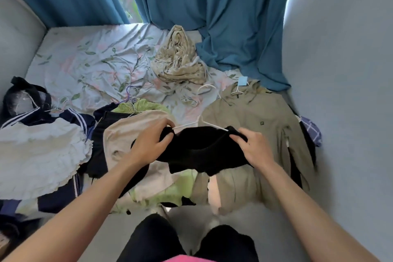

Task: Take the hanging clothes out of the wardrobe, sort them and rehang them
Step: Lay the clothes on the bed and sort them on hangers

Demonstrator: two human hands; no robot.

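Between both hands I've got the black top (pixel 202 151) on its white hanger (pixel 198 123), held up over the bed piles. L hand (pixel 148 144) & R hand (pixel 254 151) each pinch a shoulder. Looks soft, light, floppy; I'd grip at shoulder seams, w/ the hanger as the only stiff part.

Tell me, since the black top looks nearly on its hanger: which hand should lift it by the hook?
Probably left. The left hand grips the black top beside the white hanger arm, nearer the hook; the right hand can steady the fabric.
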